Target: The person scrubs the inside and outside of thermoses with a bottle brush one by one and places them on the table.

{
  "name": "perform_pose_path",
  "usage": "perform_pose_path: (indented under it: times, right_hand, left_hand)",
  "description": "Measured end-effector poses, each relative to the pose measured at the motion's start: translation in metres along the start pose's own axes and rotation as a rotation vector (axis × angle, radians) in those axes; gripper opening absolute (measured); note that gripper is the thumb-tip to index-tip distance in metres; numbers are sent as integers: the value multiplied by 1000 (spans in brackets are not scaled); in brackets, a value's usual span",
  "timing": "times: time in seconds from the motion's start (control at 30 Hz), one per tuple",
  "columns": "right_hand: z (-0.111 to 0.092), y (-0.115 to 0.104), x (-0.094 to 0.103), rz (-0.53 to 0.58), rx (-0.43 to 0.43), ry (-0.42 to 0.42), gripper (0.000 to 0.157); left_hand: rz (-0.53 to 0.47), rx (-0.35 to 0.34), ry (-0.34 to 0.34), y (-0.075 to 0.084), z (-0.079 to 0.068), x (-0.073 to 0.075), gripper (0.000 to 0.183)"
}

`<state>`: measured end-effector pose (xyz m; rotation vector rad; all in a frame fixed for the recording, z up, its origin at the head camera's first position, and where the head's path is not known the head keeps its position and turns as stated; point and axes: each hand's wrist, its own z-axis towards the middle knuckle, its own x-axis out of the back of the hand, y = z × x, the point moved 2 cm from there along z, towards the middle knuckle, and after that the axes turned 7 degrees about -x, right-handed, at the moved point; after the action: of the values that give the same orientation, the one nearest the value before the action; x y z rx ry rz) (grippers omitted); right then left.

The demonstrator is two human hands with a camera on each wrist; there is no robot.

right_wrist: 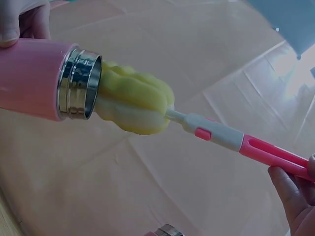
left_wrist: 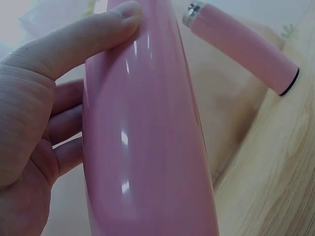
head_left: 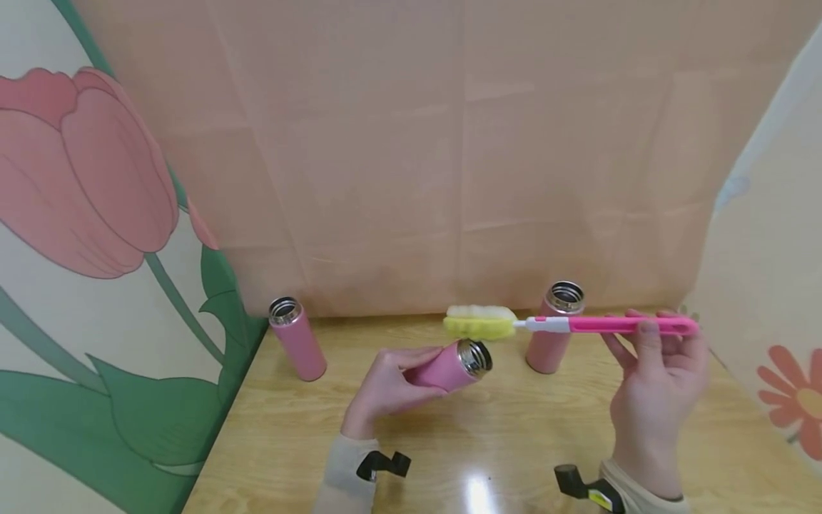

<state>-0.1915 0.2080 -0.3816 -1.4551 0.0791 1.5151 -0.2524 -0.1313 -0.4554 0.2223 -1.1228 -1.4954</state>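
Observation:
My left hand (head_left: 392, 382) grips a pink metal bottle (head_left: 443, 370) tilted above the table, its open steel mouth facing right. In the left wrist view the thumb lies along the pink bottle (left_wrist: 142, 128). My right hand (head_left: 658, 385) holds the pink handle of a bottle brush (head_left: 616, 325) level, between thumb and fingers. Its yellow and white sponge head (right_wrist: 135, 101) is close to the bottle's steel mouth (right_wrist: 81, 83); in the head view the sponge sits just above the rim. Whether the sponge touches the rim I cannot tell.
Two more uncapped pink bottles stand upright on the wooden table (head_left: 270, 442): one bottle (head_left: 302, 346) at the back left, another bottle (head_left: 549, 346) at the back right, partly behind the brush. A peach cloth (head_left: 385, 178) hangs along the table's back edge.

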Motion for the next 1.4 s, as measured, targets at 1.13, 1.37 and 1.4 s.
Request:
perform_pose_path:
  times: [1.13,1.37,1.4]
  right_hand:
    - [-2,-5,0,-109,67,38,33]
    - [-3,-6,0,-129,73,44,37]
    - [-3,-6,1,-134,73,45,38]
  left_hand:
    - [56,-37,120,-4,-2,5,65]
    - [50,-11,122,-2,-3,5,65]
    - [50,-11,121,-2,-2,5,65]
